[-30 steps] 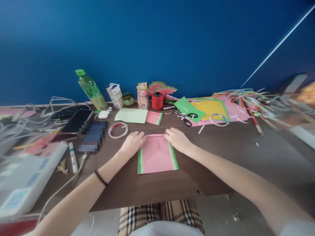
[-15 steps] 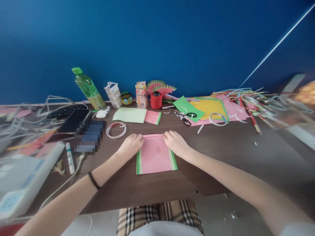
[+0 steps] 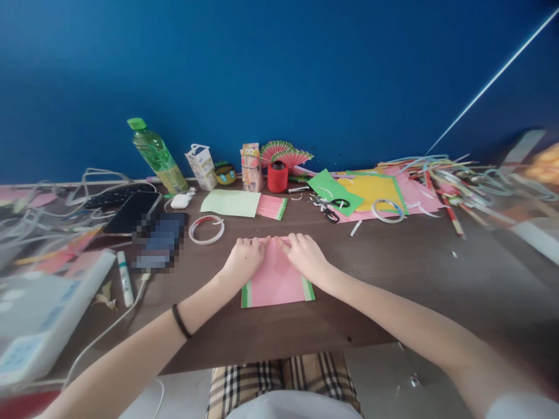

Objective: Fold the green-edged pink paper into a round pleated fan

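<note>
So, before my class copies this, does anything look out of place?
Yes: white scraps lie loose near the scissors, and a silvery bit is on the floor, like uncleared litter. What shows of the pink sheet looks undamaged, and I see no spill.

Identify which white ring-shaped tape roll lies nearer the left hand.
The white ring-shaped tape roll left of the left hand, on dark brown tabletop; the other roll overlaps yellow paper.
</note>
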`<state>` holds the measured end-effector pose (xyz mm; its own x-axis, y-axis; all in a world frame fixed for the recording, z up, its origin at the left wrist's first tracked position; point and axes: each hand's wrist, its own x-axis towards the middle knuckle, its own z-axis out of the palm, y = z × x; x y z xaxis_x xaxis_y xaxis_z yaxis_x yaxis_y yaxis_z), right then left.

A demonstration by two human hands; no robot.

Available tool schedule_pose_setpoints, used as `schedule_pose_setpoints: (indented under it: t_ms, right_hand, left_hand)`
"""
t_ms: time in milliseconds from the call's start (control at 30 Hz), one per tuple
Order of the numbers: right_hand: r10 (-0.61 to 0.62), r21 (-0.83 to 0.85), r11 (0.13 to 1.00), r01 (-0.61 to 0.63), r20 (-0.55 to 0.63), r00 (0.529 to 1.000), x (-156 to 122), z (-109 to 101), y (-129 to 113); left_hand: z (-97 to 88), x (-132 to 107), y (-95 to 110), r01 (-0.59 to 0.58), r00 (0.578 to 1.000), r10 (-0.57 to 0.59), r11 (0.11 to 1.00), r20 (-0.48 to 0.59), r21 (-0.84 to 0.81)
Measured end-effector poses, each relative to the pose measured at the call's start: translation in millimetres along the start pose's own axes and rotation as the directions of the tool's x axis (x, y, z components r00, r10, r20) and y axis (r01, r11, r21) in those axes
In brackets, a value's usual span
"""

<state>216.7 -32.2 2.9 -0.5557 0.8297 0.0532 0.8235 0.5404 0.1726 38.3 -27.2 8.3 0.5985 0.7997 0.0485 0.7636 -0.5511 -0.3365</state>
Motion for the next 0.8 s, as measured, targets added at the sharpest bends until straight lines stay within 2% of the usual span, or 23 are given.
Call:
schedule_pose_setpoints:
  t_ms: [300,433,500,600,700,800]
  right_hand:
    - [0.037,0.049,0.998,-0.038,0.013,0.999,-5,0,7]
    - [0.111,0.114,0.988,-0.105,-0.042,0.993,2,2,15]
    - [0.168,0.172,0.973,-0.154,-0.071,0.983,7,3,21]
    - [0.214,0.286,0.942,-0.178,-0.101,0.972,15,5,28]
    - [0.218,0.450,0.881,-0.149,-0.105,0.970,21,9,36]
    - [0.171,0.614,0.786,-0.071,-0.106,0.980,24,16,44]
  left_hand:
    - [7.0,-12,-8,0.031,0.998,-0.033,0.999,-0.049,-0.041]
    - [3.9,-6,-18,0.093,0.993,-0.101,0.989,-0.061,-0.116]
    - [3.6,0,-24,0.132,0.986,-0.148,0.977,-0.081,-0.169]
    - [7.5,9,-30,0.113,0.977,-0.155,0.959,-0.147,-0.259]
    - [14.4,13,-29,0.055,0.980,-0.113,0.942,-0.161,-0.330]
    - [20.7,14,-26,0.028,0.978,-0.103,0.927,-0.181,-0.375]
